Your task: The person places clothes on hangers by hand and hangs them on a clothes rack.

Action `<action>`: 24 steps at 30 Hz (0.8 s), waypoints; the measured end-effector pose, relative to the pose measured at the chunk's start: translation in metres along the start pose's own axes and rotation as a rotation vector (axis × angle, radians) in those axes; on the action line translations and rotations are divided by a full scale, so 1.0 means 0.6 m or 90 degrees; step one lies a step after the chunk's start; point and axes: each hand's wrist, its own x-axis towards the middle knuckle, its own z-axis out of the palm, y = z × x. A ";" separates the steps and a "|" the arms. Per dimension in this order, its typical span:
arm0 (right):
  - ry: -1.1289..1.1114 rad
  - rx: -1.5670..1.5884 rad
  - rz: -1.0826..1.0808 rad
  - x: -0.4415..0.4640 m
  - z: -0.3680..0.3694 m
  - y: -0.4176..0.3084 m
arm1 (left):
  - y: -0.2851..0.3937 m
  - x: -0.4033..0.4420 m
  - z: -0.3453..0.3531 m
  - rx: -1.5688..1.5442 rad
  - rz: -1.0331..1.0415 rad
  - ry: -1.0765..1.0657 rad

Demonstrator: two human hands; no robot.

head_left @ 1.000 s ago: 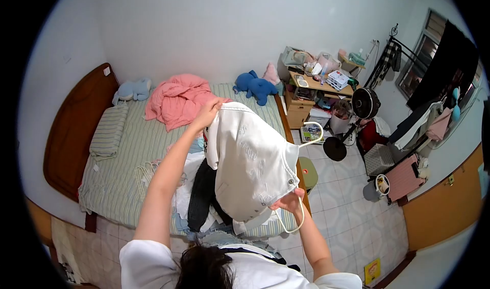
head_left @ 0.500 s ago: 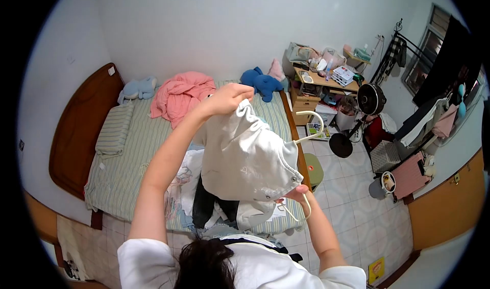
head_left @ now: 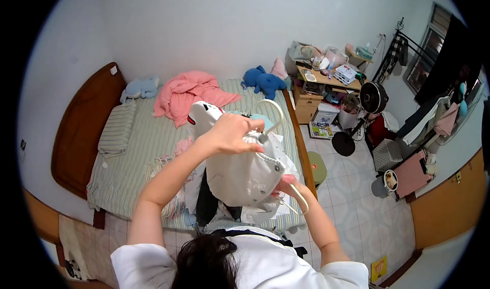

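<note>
One striped bed is seen nearly whole, its near edge being partly hidden by the person's body; one wooden headboard is set at its end. One desk is so crowded that the items on it cannot be counted. One pink quilt is left bunched on the bed, and a pile of clothes is largely covered by one off-white garment, which is held up above it, between both hands. A white patch with black and red marks is half hidden by the left wrist; whether it is part of the same garment cannot be told. Three plush toys are counted along the far side, two blue and one pink. The left hand is closed on the garment's upper edge, thumb against fingers; by the right hand the lower edge is gripped, its fingertips being obscured. Two curved ends of one pale hanger are exposed, its middle being concealed. Two dark studs are made out.
</note>
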 end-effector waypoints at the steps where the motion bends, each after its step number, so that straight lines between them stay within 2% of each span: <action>1: 0.013 -0.039 -0.008 0.007 0.008 -0.005 | 0.003 -0.003 -0.001 0.016 -0.026 0.010; 4: 0.017 -0.068 0.038 0.022 0.025 -0.036 | 0.005 -0.009 -0.002 -0.006 -0.149 0.066; 5: -0.118 -0.037 -0.007 0.035 0.002 -0.023 | -0.009 -0.012 0.000 -0.025 -0.177 0.079; 6: -0.088 0.017 0.017 0.040 0.003 -0.026 | -0.022 -0.015 0.006 -0.043 -0.204 0.093; 7: -0.058 0.070 0.041 0.051 0.009 -0.028 | -0.036 -0.022 0.018 -0.064 -0.196 0.169; 9: 0.001 0.062 0.042 0.072 0.023 -0.031 | -0.054 -0.036 0.034 -0.146 -0.218 0.205; 12: 0.077 -0.117 -0.023 0.101 0.051 -0.031 | -0.063 -0.057 0.047 -0.235 -0.257 0.238; 16: 0.170 -0.424 -0.189 0.142 0.030 -0.001 | -0.108 -0.082 0.079 -0.382 -0.258 0.303; 17: 0.288 -0.221 -0.178 0.169 0.017 0.029 | -0.116 -0.088 0.086 -0.434 -0.252 0.326; 19: 0.372 -0.278 -0.278 0.217 -0.035 0.091 | -0.110 -0.089 0.084 -0.525 -0.232 0.351; 22: 0.494 -0.533 -0.386 0.267 -0.063 0.130 | -0.089 -0.093 0.073 -0.628 -0.255 0.354; 24: 0.636 -1.060 -0.395 0.266 -0.060 0.109 | -0.077 -0.098 0.062 -0.660 -0.277 0.353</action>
